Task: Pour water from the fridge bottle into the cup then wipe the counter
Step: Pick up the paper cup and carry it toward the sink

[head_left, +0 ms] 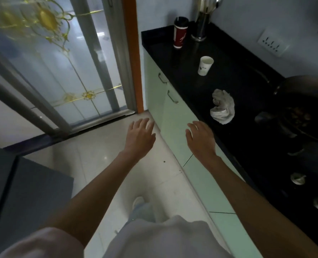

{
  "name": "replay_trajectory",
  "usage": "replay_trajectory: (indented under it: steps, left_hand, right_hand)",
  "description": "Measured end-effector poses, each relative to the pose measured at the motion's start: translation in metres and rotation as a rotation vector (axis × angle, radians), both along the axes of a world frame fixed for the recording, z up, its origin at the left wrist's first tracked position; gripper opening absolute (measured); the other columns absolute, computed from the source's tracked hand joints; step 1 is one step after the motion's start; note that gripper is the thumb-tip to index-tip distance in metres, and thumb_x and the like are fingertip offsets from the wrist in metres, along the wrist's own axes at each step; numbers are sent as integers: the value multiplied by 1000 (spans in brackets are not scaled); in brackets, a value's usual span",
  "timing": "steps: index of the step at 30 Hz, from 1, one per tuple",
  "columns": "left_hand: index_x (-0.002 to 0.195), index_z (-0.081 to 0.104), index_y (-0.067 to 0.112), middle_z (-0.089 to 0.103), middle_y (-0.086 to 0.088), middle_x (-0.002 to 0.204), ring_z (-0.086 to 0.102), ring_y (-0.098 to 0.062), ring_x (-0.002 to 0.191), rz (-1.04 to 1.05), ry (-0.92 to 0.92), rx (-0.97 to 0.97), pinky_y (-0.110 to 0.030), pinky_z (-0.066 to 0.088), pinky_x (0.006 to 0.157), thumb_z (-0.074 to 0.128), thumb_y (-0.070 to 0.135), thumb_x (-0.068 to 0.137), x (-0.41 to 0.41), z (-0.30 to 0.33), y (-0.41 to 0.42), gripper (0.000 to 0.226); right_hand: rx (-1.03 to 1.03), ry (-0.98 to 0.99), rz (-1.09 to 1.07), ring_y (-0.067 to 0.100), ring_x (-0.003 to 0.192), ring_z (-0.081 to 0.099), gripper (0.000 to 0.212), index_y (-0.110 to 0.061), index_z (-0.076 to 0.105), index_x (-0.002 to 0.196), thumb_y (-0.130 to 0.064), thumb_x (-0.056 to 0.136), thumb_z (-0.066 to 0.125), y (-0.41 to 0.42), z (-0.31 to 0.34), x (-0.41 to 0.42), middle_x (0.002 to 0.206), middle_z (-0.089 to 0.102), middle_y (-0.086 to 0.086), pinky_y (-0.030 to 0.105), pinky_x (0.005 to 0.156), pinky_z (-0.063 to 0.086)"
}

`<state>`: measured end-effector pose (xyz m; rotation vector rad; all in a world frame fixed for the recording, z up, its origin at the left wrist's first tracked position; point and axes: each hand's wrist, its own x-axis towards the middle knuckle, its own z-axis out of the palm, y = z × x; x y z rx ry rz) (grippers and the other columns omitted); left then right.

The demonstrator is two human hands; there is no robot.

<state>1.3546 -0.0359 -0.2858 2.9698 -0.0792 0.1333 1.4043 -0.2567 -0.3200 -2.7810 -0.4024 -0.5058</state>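
A white paper cup (205,65) is seen upright, interior unclear, well beyond the spread fingers of the right hand (201,139); the left hand (140,136) is also spread, nothing held.

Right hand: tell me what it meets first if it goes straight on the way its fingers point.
Probably the front edge of the black counter. The right hand hovers open before the green cabinet, fingers aimed up and away; the white rag lies slightly right of that line. Depth is unclear.
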Motion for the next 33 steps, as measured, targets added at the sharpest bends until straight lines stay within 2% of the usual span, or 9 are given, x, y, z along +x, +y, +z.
replay_trajectory:
  steps: [10,17,28,33]
  left_hand:
    - [139,44,13,46,-11,143,41,-31,133,-229,25,62,-46,29,113,50,34,95,104,7,51,49]
    - [144,36,15,37,-9,150,32,-29,139,-313,58,63,-46,27,115,40,38,99,179,7,49,51]
    - [141,40,15,41,-9,147,36,-27,136,-333,-10,53,-43,29,113,42,35,99,315,18,35,47]
    - [141,40,14,42,-10,145,37,-27,136,-355,-6,53,-44,31,113,43,36,98,363,22,25,48]
  right_hand:
    - [18,-7,-223,36,105,63,41,-3,69,105,-27,92,40,34,-2,53,108,68,18,48,89,52]
    - [-28,-10,-256,34,104,63,41,-2,69,106,-27,92,40,38,7,109,108,68,18,44,92,50]
    - [-29,-27,-288,36,101,63,45,-2,68,106,-31,92,37,26,19,239,105,67,17,45,85,54]
    - [-20,-26,-329,36,102,64,26,-1,68,107,-17,88,62,18,25,284,107,68,19,47,85,53]
